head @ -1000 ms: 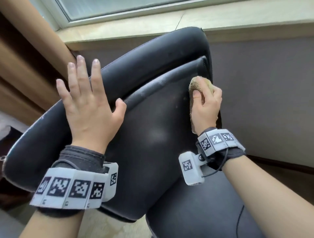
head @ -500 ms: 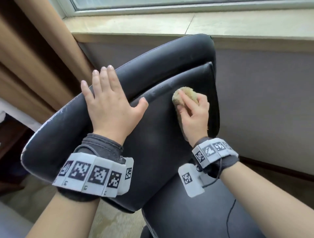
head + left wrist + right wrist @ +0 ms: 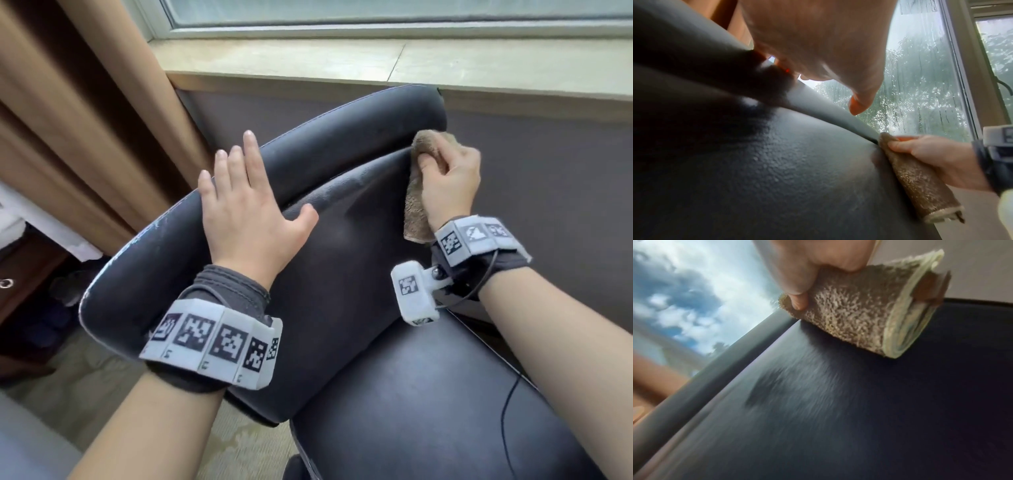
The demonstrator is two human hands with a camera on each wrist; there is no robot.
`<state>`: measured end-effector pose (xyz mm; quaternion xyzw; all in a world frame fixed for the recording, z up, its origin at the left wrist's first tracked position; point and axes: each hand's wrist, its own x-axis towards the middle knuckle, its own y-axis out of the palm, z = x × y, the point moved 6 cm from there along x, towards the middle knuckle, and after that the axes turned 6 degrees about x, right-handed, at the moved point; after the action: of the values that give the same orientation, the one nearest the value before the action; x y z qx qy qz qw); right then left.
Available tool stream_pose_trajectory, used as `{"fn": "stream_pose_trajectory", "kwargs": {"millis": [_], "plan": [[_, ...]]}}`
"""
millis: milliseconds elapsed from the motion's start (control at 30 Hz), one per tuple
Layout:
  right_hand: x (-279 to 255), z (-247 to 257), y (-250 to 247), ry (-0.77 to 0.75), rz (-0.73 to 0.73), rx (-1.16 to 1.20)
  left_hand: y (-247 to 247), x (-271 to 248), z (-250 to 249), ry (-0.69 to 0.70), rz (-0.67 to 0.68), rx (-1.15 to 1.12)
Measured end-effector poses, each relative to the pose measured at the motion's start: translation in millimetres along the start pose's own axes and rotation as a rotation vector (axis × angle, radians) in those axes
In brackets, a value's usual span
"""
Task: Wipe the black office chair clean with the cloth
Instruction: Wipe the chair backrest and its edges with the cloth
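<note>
The black office chair [image 3: 342, 260] fills the middle of the head view, its padded backrest tilted toward me and its seat [image 3: 428, 394] at the lower right. My left hand [image 3: 246, 212] lies flat on the backrest's upper roll, fingers straight and spread. My right hand [image 3: 448, 178] grips a folded brown terry cloth [image 3: 416, 202] and presses it against the right side of the backrest panel, just below the seam under the top roll. The cloth [image 3: 863, 316] appears rolled in the right wrist view, held between thumb and fingers on the chair [image 3: 838, 402]. From the left wrist, the cloth [image 3: 918, 180] rests on the leather [image 3: 797, 170].
A pale window sill [image 3: 376, 65] and window [image 3: 376, 13] run behind the chair, with a grey wall [image 3: 555, 192] below. A tan curtain [image 3: 78, 113] hangs at the left. Dark furniture [image 3: 24, 284] stands at the far left over a patterned floor [image 3: 239, 442].
My right hand swept the cloth left along the seam, then back right toward the panel's upper right corner. The left hand kept flat on the top roll; the head view shifted.
</note>
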<state>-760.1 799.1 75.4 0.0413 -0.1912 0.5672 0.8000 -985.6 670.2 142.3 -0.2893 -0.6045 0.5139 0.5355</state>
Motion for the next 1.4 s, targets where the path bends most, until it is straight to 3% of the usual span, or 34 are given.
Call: {"fn": "stream_pose_trajectory", "kwargs": {"millis": [133,233,300,367,500,600,733,933,1000,1200,1300,1400], "plan": [[-45.7,39.1,34.3,-0.211,0.204,0.073,-1.8,0.9,-0.7,0.012,0.014,0.041],[-83.2,58.3,52.9,-0.442,0.392,-0.026,-4.6,1.4,1.4,0.012,0.018,0.017],[-89.9,62.4,52.7,-0.520,0.447,-0.077,-8.5,-0.8,8.7,-0.013,0.019,0.021],[-77.6,59.6,44.4,-0.460,0.387,-0.092,-12.4,-4.3,23.1,-0.055,0.013,0.038],[-50.7,46.1,28.3,-0.186,0.181,-0.062,-18.4,-15.4,62.5,-0.156,0.039,0.017],[-56.6,49.1,32.9,-0.163,0.171,-0.084,-20.9,-24.5,87.2,-0.193,0.044,-0.003],[-78.3,60.5,43.5,-0.232,0.226,-0.074,-16.3,-34.2,101.2,-0.198,0.056,-0.028],[-137.1,92.5,70.8,-0.602,0.534,-0.142,-7.6,-42.2,101.9,-0.209,0.084,-0.047],[-126.7,90.9,70.4,-0.609,0.516,-0.185,-6.8,-41.1,100.8,-0.204,0.094,-0.050],[-101.8,74.7,61.5,-0.464,0.286,-0.165,-5.9,-38.3,100.3,-0.193,0.126,-0.040],[-127.5,83.6,69.3,-0.538,0.332,-0.164,-5.6,-39.3,100.8,-0.190,0.132,-0.041],[-154.5,96.5,77.0,-0.680,0.479,-0.182,-6.6,-40.6,100.7,-0.188,0.129,-0.036]]}}
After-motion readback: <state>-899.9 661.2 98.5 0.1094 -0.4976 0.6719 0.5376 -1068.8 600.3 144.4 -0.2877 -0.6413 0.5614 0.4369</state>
